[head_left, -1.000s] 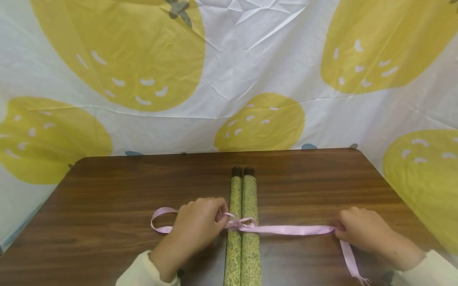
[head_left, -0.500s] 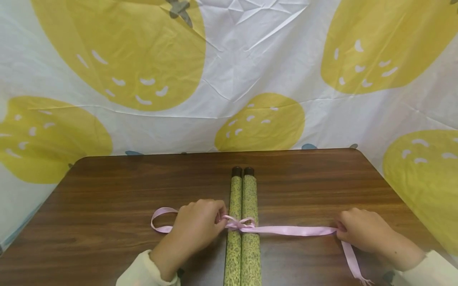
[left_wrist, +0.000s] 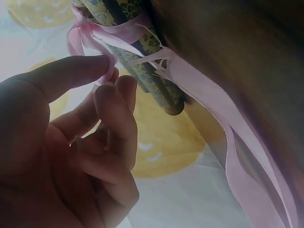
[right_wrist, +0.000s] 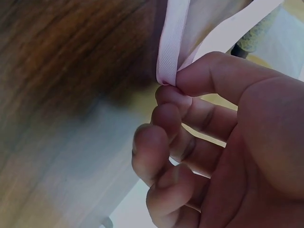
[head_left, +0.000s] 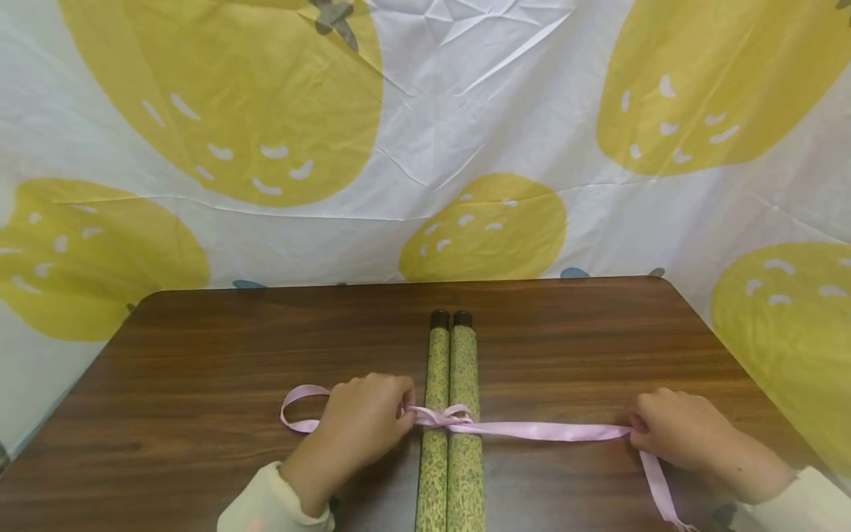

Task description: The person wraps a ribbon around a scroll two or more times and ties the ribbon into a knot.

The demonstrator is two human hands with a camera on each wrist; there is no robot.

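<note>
Two green-patterned rolls (head_left: 464, 369) with dark end caps lie side by side on the table, pointing away from me. Around their middle runs a pink ribbon (head_left: 545, 430), with a small bow loop on top. Just left of the rolls, my left hand (head_left: 362, 417) pinches a ribbon loop between thumb and forefinger, as the left wrist view shows. My right hand (head_left: 681, 428), well to the right, pinches the ribbon's other length, which runs straight from the knot; its frayed tail hangs below the fingers. In the left wrist view another ribbon length (left_wrist: 204, 90) with a frayed end trails past the rolls.
The brown wood-grain table (head_left: 233, 332) has rounded far corners. Behind it and at both sides hangs a white cloth (head_left: 299, 244) printed with large yellow fruit. A curved bend of ribbon (head_left: 292, 406) rests on the table left of my left hand.
My left hand has drawn slightly left and down, and the loop it pinches is pulled lower and flatter. My right hand has shifted slightly right, with the ribbon between the hands still stretched.
</note>
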